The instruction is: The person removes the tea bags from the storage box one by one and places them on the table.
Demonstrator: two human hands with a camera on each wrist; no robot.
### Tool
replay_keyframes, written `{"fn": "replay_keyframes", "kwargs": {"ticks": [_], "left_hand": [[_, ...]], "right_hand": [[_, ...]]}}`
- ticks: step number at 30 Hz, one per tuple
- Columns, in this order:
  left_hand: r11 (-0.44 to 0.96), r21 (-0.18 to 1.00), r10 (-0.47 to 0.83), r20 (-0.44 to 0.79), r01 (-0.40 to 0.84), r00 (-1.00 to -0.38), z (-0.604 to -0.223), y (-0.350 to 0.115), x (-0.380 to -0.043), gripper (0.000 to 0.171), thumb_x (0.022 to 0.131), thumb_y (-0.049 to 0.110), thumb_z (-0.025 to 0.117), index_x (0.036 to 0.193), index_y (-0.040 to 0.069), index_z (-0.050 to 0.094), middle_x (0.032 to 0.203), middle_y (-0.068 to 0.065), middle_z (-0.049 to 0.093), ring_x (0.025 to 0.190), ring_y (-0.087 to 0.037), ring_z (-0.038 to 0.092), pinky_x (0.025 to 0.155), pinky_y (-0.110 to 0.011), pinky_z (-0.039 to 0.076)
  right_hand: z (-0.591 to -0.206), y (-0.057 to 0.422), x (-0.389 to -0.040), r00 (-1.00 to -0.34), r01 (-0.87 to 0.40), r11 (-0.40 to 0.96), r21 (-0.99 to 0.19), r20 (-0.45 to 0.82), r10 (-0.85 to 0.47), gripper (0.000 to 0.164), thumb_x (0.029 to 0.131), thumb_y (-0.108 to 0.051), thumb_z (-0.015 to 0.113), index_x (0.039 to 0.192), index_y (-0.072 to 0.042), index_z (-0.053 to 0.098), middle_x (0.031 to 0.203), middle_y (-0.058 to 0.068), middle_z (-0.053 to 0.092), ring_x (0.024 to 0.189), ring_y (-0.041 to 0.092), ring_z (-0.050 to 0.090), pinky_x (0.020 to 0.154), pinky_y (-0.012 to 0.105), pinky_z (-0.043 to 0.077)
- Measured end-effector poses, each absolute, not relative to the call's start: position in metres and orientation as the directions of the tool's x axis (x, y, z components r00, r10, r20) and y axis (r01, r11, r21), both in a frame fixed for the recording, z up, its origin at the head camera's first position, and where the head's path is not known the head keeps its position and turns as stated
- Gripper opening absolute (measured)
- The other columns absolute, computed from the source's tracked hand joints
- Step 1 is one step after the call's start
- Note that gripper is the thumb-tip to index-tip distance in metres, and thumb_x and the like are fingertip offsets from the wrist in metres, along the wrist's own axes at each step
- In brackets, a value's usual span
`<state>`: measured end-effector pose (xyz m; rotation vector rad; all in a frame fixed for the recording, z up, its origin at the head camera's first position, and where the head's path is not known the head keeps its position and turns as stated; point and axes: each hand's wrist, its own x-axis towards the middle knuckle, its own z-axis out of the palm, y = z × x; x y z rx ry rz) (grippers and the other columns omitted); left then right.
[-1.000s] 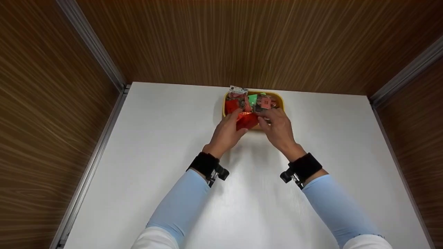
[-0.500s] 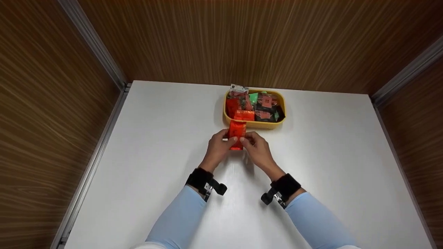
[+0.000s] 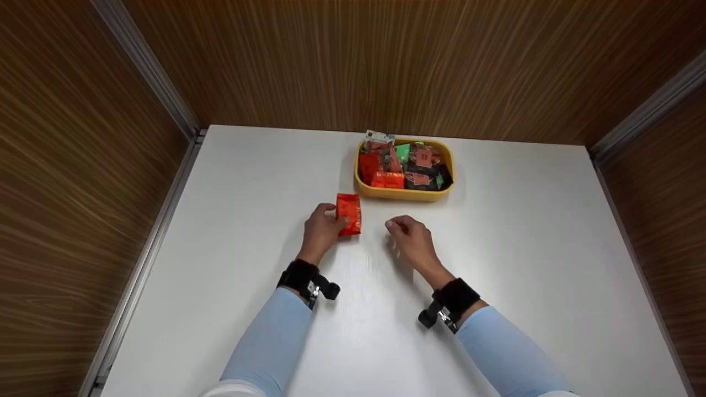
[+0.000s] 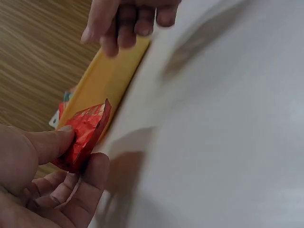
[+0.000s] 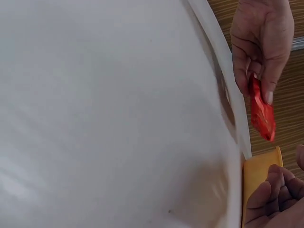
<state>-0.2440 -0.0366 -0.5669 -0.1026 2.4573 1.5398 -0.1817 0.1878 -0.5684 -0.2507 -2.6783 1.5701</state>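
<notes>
My left hand (image 3: 320, 231) pinches a small shiny red sachet (image 3: 349, 212) by its left side, thumb on top and fingers beneath. In the left wrist view, the sachet (image 4: 86, 133) is above the white table, its shadow falling beside it. To the right, my right hand (image 3: 413, 242) hovers over the table with loosely curled fingers and nothing in them. Beyond both hands stands a yellow tub (image 3: 405, 194) full of packets. Another red sachet (image 3: 388, 180) lies at its front left, beside black packets (image 3: 422, 181) with pink labels.
A green packet (image 3: 402, 151) and a pale packet (image 3: 379, 140) are also in the tub, the pale one poking over its back rim. Wood-grain panels (image 3: 353, 66) close off the back and both sides of the white table (image 3: 265, 176).
Both hands came back from the tub with the red sachet. The right hand then let go, and the left hand carried the sachet leftward. More of the tub's packets now show.
</notes>
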Motion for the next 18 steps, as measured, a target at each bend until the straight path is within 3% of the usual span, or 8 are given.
{"fn": "replay_keyframes", "kwargs": {"ticks": [8, 14, 18], "left_hand": [[0.569, 0.781, -0.037, -0.289, -0.258, -0.957, -0.574, -0.085, -0.278, 0.042, 0.101, 0.024, 0.069, 0.134, 0.0, 0.06, 0.132, -0.016, 0.069, 0.098, -0.032, 0.073, 0.078, -0.036, 0.059], [0.653, 0.725, -0.068, -0.23, -0.218, -0.971, -0.571, -0.11, -0.294, 0.043, 0.103, 0.024, 0.065, 0.135, -0.004, 0.061, 0.134, -0.021, 0.068, 0.121, -0.038, 0.065, 0.1, -0.048, 0.052], [0.685, 0.7, -0.07, -0.214, -0.203, -0.974, -0.569, -0.12, -0.298, 0.044, 0.103, 0.023, 0.063, 0.138, -0.004, 0.062, 0.137, -0.023, 0.067, 0.127, -0.04, 0.062, 0.106, -0.051, 0.05]], "right_hand": [[-0.574, 0.208, -0.172, -0.978, 0.186, 0.51, -0.84, -0.107, 0.18, 0.026, 0.106, -0.029, 0.064, 0.113, -0.006, 0.076, 0.094, 0.006, 0.071, 0.081, 0.017, 0.061, 0.073, 0.03, 0.048], [-0.577, 0.215, -0.168, -0.974, 0.193, 0.514, -0.835, -0.101, 0.202, 0.025, 0.105, -0.028, 0.065, 0.111, -0.006, 0.076, 0.091, 0.005, 0.071, 0.08, 0.017, 0.061, 0.073, 0.031, 0.048], [-0.577, 0.218, -0.166, -0.973, 0.192, 0.51, -0.839, -0.096, 0.21, 0.024, 0.105, -0.028, 0.066, 0.109, -0.007, 0.077, 0.089, 0.004, 0.07, 0.079, 0.016, 0.061, 0.072, 0.03, 0.048]]}}
